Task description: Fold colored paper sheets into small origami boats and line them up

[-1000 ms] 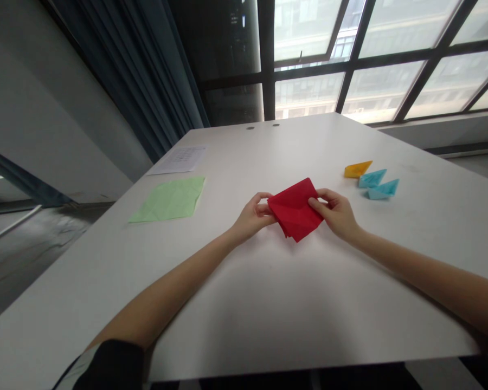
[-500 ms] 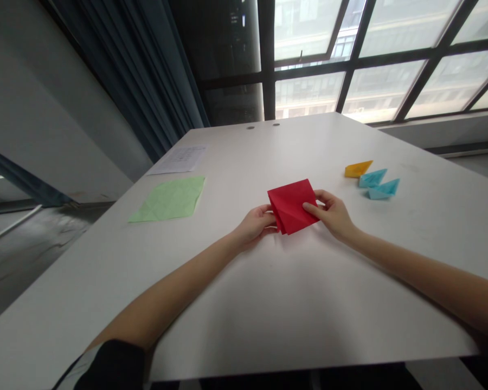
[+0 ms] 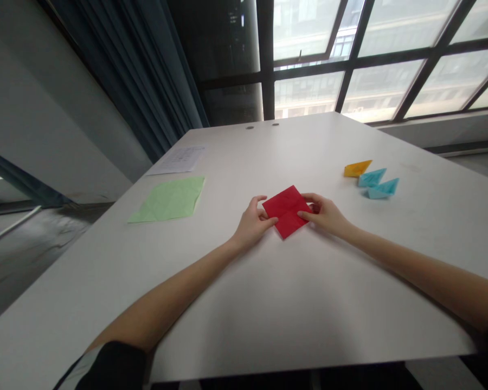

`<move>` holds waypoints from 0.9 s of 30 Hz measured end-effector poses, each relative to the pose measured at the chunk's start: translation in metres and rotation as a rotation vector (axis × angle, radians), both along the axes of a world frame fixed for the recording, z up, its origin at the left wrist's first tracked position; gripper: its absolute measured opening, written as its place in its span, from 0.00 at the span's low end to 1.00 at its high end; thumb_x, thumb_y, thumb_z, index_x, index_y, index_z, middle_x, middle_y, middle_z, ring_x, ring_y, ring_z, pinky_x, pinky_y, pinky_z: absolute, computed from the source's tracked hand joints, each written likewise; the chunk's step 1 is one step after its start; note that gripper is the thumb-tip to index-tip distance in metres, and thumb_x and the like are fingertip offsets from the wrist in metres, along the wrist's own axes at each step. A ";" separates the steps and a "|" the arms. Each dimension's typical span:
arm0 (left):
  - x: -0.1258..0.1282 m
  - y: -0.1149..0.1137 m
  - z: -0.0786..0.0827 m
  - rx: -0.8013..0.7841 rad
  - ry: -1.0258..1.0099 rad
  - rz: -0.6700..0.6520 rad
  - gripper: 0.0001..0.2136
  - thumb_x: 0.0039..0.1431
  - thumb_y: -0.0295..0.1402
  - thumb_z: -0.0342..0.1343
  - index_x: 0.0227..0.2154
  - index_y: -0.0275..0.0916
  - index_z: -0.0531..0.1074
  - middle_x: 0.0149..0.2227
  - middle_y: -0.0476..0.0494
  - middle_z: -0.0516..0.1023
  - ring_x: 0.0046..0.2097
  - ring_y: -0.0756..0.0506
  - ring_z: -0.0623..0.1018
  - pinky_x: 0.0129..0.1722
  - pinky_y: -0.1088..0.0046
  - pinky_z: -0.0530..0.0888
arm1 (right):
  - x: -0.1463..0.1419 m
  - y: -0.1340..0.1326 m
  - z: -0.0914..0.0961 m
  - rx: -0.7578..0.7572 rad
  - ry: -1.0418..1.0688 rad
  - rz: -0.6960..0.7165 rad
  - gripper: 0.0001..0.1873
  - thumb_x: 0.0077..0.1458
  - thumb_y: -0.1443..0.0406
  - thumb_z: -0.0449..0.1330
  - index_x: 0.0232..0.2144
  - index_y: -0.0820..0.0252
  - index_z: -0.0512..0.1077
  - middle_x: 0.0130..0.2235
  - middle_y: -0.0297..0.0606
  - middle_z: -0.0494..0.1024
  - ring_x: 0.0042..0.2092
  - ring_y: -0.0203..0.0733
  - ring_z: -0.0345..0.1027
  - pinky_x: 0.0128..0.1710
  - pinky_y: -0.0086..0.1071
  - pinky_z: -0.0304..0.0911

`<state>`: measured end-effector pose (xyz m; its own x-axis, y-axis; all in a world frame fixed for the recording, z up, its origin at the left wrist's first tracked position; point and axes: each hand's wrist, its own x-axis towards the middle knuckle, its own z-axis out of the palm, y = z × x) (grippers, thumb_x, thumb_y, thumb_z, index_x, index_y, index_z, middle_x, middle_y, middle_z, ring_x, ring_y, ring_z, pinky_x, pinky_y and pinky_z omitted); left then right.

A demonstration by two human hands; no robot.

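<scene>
A folded square of red origami paper (image 3: 287, 210) is held just over the white table, turned so that one corner points toward me. My left hand (image 3: 254, 222) grips its left edge, thumb on top and index finger raised beyond the far side. At the right edge, my right hand (image 3: 325, 215) pinches the paper between thumb and fingers. Some fingertips are hidden beneath the sheet.
On the left of the white table (image 3: 244, 314) lies a creased light green sheet (image 3: 168, 199), with a printed page (image 3: 178, 160) behind it. To the right stand a yellow folded paper boat (image 3: 357, 169) and two light blue ones (image 3: 384, 188).
The red paper has turned and dropped slightly, and its layers now lie closer together. My left thumb has come onto its top face; my right hand has shifted a little left.
</scene>
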<state>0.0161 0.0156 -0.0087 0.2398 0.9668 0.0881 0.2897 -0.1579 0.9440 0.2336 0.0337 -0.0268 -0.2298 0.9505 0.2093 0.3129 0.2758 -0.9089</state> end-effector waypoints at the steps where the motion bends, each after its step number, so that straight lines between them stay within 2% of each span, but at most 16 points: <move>1: -0.001 -0.001 0.000 0.058 0.096 -0.003 0.32 0.48 0.31 0.58 0.55 0.38 0.53 0.26 0.51 0.74 0.29 0.49 0.73 0.31 0.72 0.70 | 0.001 0.001 -0.001 0.021 -0.046 -0.006 0.24 0.46 0.65 0.60 0.48 0.55 0.64 0.46 0.39 0.74 0.33 0.38 0.71 0.34 0.36 0.69; 3: -0.002 -0.004 0.001 0.227 0.302 -0.011 0.32 0.48 0.30 0.57 0.56 0.41 0.53 0.34 0.46 0.74 0.36 0.46 0.74 0.38 0.67 0.70 | 0.001 0.000 -0.002 0.082 -0.144 -0.022 0.28 0.46 0.67 0.59 0.52 0.54 0.61 0.48 0.40 0.72 0.33 0.37 0.70 0.34 0.36 0.69; 5: -0.002 -0.005 0.001 0.416 0.498 0.001 0.25 0.47 0.30 0.58 0.51 0.42 0.63 0.45 0.41 0.71 0.46 0.42 0.70 0.47 0.61 0.67 | 0.002 -0.001 -0.002 0.188 -0.256 -0.042 0.28 0.46 0.68 0.59 0.52 0.53 0.62 0.49 0.40 0.70 0.37 0.40 0.69 0.36 0.38 0.68; 7: -0.002 -0.005 0.001 0.555 0.651 -0.010 0.15 0.48 0.30 0.58 0.42 0.42 0.72 0.53 0.40 0.65 0.53 0.38 0.63 0.52 0.57 0.63 | 0.003 -0.001 -0.003 0.329 -0.378 -0.065 0.21 0.46 0.67 0.59 0.45 0.54 0.68 0.46 0.41 0.69 0.42 0.44 0.66 0.42 0.42 0.65; 9: -0.001 -0.004 0.000 0.623 0.744 -0.087 0.10 0.50 0.31 0.56 0.37 0.42 0.74 0.55 0.41 0.64 0.56 0.38 0.60 0.52 0.57 0.61 | 0.004 0.000 -0.005 0.431 -0.484 -0.067 0.11 0.47 0.66 0.59 0.37 0.54 0.73 0.41 0.41 0.70 0.44 0.47 0.64 0.45 0.44 0.62; 12: 0.000 -0.003 0.000 0.634 0.819 -0.191 0.09 0.56 0.32 0.50 0.36 0.41 0.74 0.46 0.43 0.73 0.50 0.42 0.68 0.51 0.59 0.61 | 0.004 0.001 -0.007 0.465 -0.568 0.001 0.09 0.52 0.66 0.55 0.34 0.55 0.75 0.37 0.41 0.71 0.41 0.45 0.64 0.44 0.42 0.62; 15: 0.002 -0.003 0.001 0.605 0.878 -0.173 0.10 0.59 0.33 0.47 0.33 0.40 0.73 0.36 0.45 0.77 0.40 0.45 0.73 0.47 0.59 0.61 | 0.003 0.001 -0.007 0.448 -0.605 0.104 0.13 0.55 0.67 0.51 0.37 0.57 0.74 0.39 0.41 0.74 0.42 0.45 0.66 0.44 0.41 0.62; 17: 0.004 -0.003 0.000 0.607 0.898 -0.159 0.10 0.59 0.35 0.47 0.31 0.39 0.73 0.34 0.45 0.77 0.38 0.45 0.73 0.45 0.59 0.62 | 0.002 -0.001 -0.006 0.448 -0.622 0.164 0.14 0.56 0.65 0.50 0.41 0.57 0.73 0.43 0.41 0.75 0.45 0.45 0.66 0.47 0.42 0.61; 20: 0.006 -0.003 -0.003 0.609 0.870 -0.176 0.11 0.57 0.38 0.49 0.38 0.40 0.73 0.41 0.43 0.76 0.43 0.44 0.73 0.46 0.62 0.63 | 0.002 -0.004 -0.005 0.464 -0.649 0.225 0.17 0.57 0.61 0.51 0.47 0.57 0.70 0.49 0.41 0.73 0.51 0.46 0.64 0.51 0.43 0.57; 22: 0.007 -0.003 -0.007 0.592 0.855 -0.194 0.16 0.57 0.40 0.49 0.45 0.39 0.70 0.47 0.42 0.73 0.49 0.43 0.70 0.49 0.63 0.63 | 0.003 -0.006 -0.004 0.467 -0.675 0.242 0.20 0.56 0.58 0.52 0.49 0.58 0.68 0.51 0.42 0.71 0.53 0.47 0.62 0.53 0.45 0.55; 27: 0.007 -0.004 -0.012 0.466 0.967 -0.228 0.31 0.57 0.50 0.42 0.58 0.35 0.56 0.60 0.37 0.58 0.61 0.39 0.57 0.57 0.53 0.55 | 0.003 -0.009 -0.002 0.468 -0.726 0.255 0.29 0.53 0.52 0.54 0.53 0.60 0.64 0.54 0.45 0.68 0.55 0.50 0.59 0.54 0.47 0.53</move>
<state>0.0230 0.0117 -0.0210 0.5734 0.8117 0.1111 0.7943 -0.5840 0.1673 0.2365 0.0249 -0.0292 -0.6486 0.7065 0.2831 0.6451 0.7077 -0.2882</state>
